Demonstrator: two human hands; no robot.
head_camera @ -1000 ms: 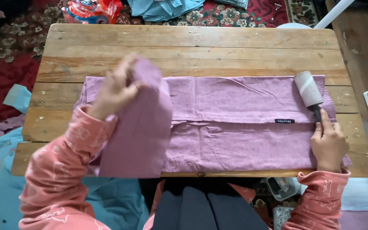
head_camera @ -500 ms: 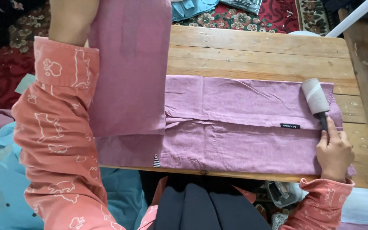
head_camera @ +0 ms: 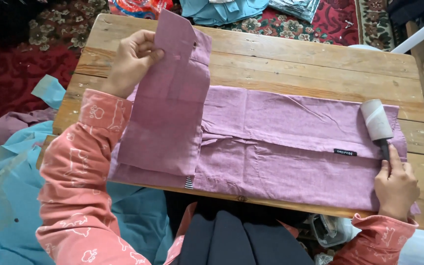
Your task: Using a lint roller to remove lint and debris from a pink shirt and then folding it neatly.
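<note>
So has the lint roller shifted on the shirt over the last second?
No. The lint roller lies at the purple shirt's right end, just above-right of the small black label, right hand on its handle, as before.

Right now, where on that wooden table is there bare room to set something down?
Bare wood runs along the far edge of the table, beyond the purple shirt, right of the raised sleeve. The near half is crowded: shirt, lint roller, right hand.
</note>
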